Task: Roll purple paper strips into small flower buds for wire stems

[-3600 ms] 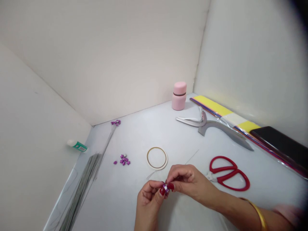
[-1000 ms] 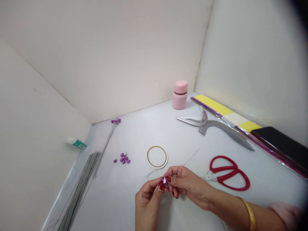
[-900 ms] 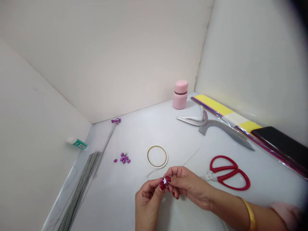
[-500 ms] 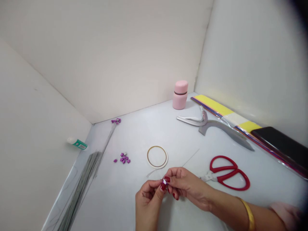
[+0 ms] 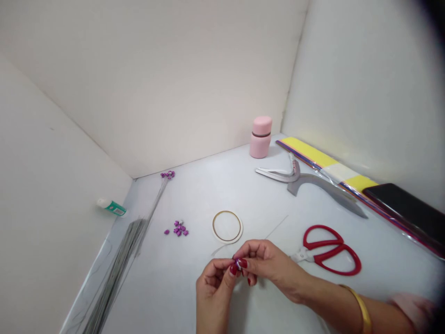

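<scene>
Between the fingertips of both hands is a small purple and white piece (image 5: 238, 264), mostly covered by the fingers. My left hand (image 5: 216, 285) is closed in a pinch on its left side. From the right, my right hand (image 5: 266, 264) pinches the same piece with thumb and forefinger. Just beyond the hands lies a thin roll of white tape (image 5: 227, 241), its loose end reaching toward my fingers. A thin wire (image 5: 277, 226) sticks out on the table behind my right hand. Left of the roll sits a cluster of small purple pieces (image 5: 180, 228).
Red-handled scissors (image 5: 325, 250) lie right of my right hand, blades partly hidden. Grey wires (image 5: 116, 273) and purple-tipped stems (image 5: 168, 175) lie left, near a green-and-white tube (image 5: 113, 207). Behind stand a pink flask (image 5: 260, 138), grey-white strips (image 5: 323, 183), coloured sheets (image 5: 309, 152) and a black phone (image 5: 406, 211).
The fingers of my right hand have shifted slightly and now cover more of the purple and white piece. Both hands stay in nearly the same place.
</scene>
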Tool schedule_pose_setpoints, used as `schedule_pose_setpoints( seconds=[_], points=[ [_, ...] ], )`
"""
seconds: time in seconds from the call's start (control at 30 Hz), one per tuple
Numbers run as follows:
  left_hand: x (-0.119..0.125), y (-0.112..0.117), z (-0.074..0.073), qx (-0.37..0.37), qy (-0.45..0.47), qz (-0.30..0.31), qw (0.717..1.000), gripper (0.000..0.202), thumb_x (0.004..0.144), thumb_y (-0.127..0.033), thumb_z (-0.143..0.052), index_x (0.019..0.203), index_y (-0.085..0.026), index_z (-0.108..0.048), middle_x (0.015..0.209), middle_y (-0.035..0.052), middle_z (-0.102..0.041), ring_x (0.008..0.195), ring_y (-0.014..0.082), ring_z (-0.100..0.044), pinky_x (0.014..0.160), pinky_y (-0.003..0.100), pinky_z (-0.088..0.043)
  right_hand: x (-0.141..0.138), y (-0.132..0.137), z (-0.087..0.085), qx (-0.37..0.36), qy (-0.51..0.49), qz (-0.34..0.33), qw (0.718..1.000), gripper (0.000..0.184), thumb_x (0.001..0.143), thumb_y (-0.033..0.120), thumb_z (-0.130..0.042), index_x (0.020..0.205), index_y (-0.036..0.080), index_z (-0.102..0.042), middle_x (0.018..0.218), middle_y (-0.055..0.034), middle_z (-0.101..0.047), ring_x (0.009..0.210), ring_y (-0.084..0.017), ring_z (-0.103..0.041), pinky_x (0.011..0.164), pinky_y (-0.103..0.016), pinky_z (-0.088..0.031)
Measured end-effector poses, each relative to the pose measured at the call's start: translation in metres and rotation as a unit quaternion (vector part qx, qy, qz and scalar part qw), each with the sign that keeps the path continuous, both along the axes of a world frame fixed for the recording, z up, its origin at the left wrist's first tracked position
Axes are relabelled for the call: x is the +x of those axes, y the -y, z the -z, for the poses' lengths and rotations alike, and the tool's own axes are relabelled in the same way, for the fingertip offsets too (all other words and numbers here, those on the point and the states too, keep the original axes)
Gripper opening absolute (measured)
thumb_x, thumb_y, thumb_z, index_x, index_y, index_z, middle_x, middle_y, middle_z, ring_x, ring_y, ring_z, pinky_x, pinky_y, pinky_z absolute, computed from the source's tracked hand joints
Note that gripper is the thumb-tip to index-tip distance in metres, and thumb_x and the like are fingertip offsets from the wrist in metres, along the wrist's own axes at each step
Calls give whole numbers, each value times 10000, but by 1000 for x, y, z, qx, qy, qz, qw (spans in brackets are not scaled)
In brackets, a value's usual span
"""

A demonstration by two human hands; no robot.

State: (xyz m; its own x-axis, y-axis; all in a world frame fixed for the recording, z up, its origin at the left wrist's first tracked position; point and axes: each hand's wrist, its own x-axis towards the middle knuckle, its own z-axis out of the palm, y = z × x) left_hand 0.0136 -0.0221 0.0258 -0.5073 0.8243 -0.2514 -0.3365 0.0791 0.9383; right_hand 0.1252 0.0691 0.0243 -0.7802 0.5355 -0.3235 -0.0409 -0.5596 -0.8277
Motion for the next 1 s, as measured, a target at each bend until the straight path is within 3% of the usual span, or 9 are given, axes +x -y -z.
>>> schedule_pose_setpoints(
  seconds=[0.13, 0.23, 0.5, 0.67, 0.83, 1.0],
  points=[
    [2, -2, -2, -13, 25, -49, 998, 215, 576, -273, -770, 720, -142, -678, 666, 47, -719, 619, 147, -639, 599, 211, -500, 0, 1, -1, 9, -14, 1, 1000, 300, 655, 340, -733, 849, 147, -609, 672, 17, -590, 521, -67, -508, 521, -195, -388],
    [3, -2, -3, -14, 42, -68, 997, 216, 537, -260, -790, 693, -147, -693, 667, 48, -724, 625, 149, -642, 594, 210, -500, -1, 1, -2, 12, -13, 8, 1000, 272, 636, 328, -748, 776, 141, -608, 671, 10, -601, 547, -78, -520, 542, -207, -412],
    [-2, -1, 10, -16, 127, -36, 991, 158, 489, -203, -808, 586, -142, -698, 629, 39, -706, 622, 143, -624, 628, 226, -476, 1, -2, 0, 19, -6, -9, 1000, 279, 604, 335, -765, 733, 122, -638, 596, 7, -618, 518, -77, -528, 547, -213, -402],
    [-3, -1, 8, -12, 148, -21, 989, 170, 530, -242, -800, 618, -141, -695, 634, 52, -712, 616, 133, -623, 632, 220, -469, 1, -4, 2, -5, -1, -12, 1000, 254, 621, 313, -757, 739, 119, -642, 609, -2, -634, 496, -69, -522, 514, -196, -380],
    [-4, 0, 3, -2, 112, -17, 994, 210, 558, -258, -793, 726, -168, -704, 620, 14, -705, 582, 99, -613, 604, 180, -471, -1, -4, 1, -17, 4, -18, 1000, 273, 606, 327, -762, 707, 117, -620, 600, 3, -626, 473, -64, -510, 500, -191, -372],
    [-7, 1, 4, -21, 71, 39, 996, 235, 619, -302, -749, 809, -166, -726, 814, 85, -732, 769, 184, -643, 729, 268, -489, 0, 0, 5, -13, -5, -24, 1000, 336, 621, 359, -749, 805, 138, -576, 624, 28, -598, 476, -58, -495, 493, -185, -369]
  ],
)
